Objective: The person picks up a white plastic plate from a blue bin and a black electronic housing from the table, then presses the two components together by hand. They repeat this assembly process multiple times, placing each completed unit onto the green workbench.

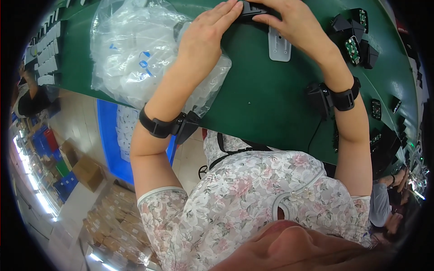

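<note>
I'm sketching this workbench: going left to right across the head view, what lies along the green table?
White parts, clear plastic bag, held black device, grey plate, black casings with green circuit boards, small black part.

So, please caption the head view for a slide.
Right hand grips a black part, left hand touching it, at a green table, near a bag.

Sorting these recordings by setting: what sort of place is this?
Likely an electronics assembly workshop: green circuit boards and black housings lie on the green worktable.
</note>
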### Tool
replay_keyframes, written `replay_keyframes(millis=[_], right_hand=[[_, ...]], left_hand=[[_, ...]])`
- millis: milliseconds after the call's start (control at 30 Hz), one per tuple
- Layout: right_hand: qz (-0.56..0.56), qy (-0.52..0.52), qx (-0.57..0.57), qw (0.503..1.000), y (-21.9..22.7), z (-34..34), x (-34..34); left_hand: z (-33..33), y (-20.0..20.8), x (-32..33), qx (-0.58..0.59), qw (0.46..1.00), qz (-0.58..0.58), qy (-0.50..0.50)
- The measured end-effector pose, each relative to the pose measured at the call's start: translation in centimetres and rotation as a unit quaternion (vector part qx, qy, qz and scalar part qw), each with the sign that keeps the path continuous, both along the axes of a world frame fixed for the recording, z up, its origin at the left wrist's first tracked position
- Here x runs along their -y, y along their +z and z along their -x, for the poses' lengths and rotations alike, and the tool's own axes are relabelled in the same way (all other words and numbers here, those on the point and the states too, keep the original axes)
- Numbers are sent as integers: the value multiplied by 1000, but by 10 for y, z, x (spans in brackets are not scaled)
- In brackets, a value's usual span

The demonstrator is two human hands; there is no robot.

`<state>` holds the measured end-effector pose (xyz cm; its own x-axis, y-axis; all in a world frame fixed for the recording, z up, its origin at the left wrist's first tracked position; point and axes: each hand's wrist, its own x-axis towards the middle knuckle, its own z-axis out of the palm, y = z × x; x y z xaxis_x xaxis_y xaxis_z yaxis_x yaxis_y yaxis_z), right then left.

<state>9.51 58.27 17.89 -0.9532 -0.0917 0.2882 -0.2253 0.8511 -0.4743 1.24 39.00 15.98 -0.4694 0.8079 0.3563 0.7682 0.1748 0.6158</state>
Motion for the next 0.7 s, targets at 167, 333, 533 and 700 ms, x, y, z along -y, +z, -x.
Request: replay_keyframes(millis=[167,333,533,700], right_hand=[[-14,-17,6,1000,0,-3,3],[43,-24,12,999,-20,11,-20],[209,-91,55,972,-27,13,-26],[-225,-266,-86,933,-31,-38,-46]], left_hand=[[-2,0,1,-44,998,45,-6],[0,-31,-10,-140,989,35,21],[9,-48,-29,-249,965,41,67],[22,-47,-16,-94,987,25,125]])
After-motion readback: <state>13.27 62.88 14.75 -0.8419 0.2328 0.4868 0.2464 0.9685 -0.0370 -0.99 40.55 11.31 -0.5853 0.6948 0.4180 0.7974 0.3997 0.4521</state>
